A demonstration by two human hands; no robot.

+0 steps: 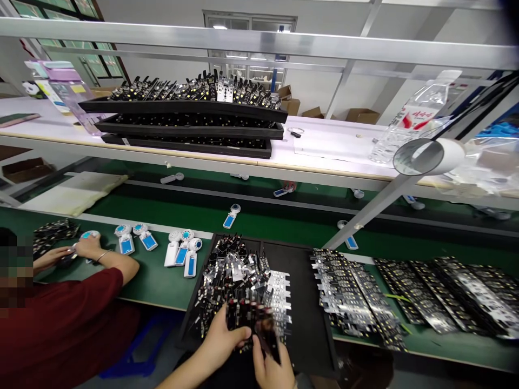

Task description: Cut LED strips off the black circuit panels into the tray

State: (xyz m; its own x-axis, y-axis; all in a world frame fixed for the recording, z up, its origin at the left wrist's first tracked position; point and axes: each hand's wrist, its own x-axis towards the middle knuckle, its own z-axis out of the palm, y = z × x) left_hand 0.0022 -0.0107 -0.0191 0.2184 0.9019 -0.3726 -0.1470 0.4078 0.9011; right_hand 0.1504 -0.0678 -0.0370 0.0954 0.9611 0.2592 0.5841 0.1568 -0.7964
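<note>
Black component-studded circuit boards (243,316) sit pinched by thumb and fingers of left hand (221,337) and right hand (273,364).

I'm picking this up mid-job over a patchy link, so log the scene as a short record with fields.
left hand: holding small black circuit boards
right hand: at the same bunch, partly blurred
black tray: loose pile at left, bare area at right
right side: rows of board strips
left side: white-and-blue devices, co-worker in dark red
shelf: stacked trays, clear bottle
</note>
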